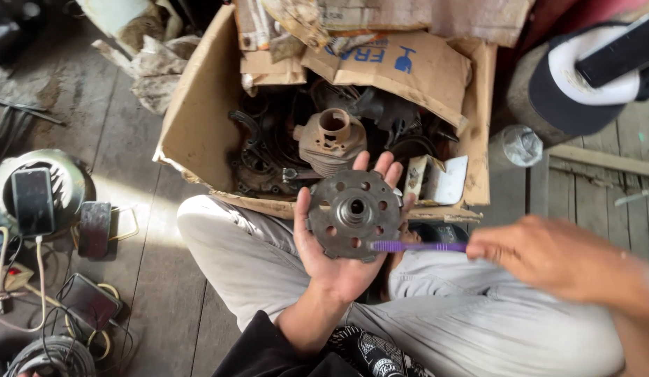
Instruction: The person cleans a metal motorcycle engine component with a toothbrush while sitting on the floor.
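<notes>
Your left hand (342, 244) is open and flat, palm up, with a round metal disc (354, 215) lying on it. Your fingers (384, 167) spread out behind the disc. Your right hand (548, 255) is closed around the end of a purple toothbrush (416, 246). It looks blurry. The brush end touches the lower edge of the disc.

The biggest thing near you is the wooden floor (150, 279), made of grey boards. You sit on it with your legs crossed, in light grey trousers (226, 244).

Next comes a big cardboard box (198, 119), torn and dirty, just past your knees. It is full of dark, greasy machine parts. A tan metal cylinder with thin fins (331, 139) sits near the middle of the box, right behind your left hand.

A dark blue and white cap (583, 91) lies at the top right. A small clear plastic jar (518, 145) stands just beside the box on the right.

On the left is a round grey fan (66, 174) with a phone (32, 200) resting on it. A second phone (89, 300) lies lower down, among tangled wires (52, 352).

The disc is grey and a bit rusty. It has a ring of small round holes and a raised hub in its middle. It sits over your lap, between your knees and the box.
</notes>
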